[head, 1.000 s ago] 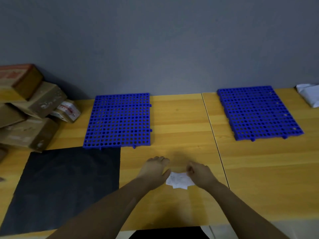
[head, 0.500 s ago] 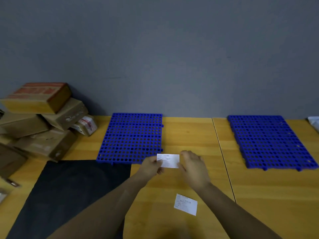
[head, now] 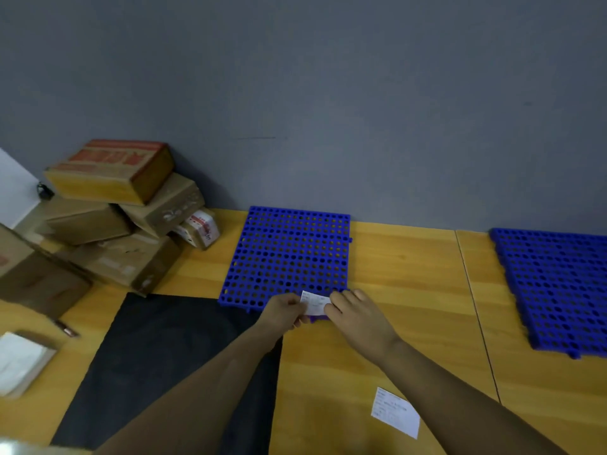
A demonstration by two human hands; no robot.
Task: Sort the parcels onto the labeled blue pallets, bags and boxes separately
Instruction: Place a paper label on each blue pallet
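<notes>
Boxes [head: 115, 221] stacked left of pallet [head: 289, 257]; mat [head: 170, 356] before both.

Illegible print on held label [head: 316, 303], loose label [head: 395, 411], red-topped box [head: 111, 165].

Dim, flat light on my feed, grey wall [head: 328, 93] dull, soft shadow cast rightward behind the cardboard boxes [head: 124, 218], faint sheen on the wooden table [head: 410, 274], white bag [head: 19, 362] at lower left smeared, table edge bowed by the wide lens, print on the label [head: 314, 303] too soft for me to read.
</notes>
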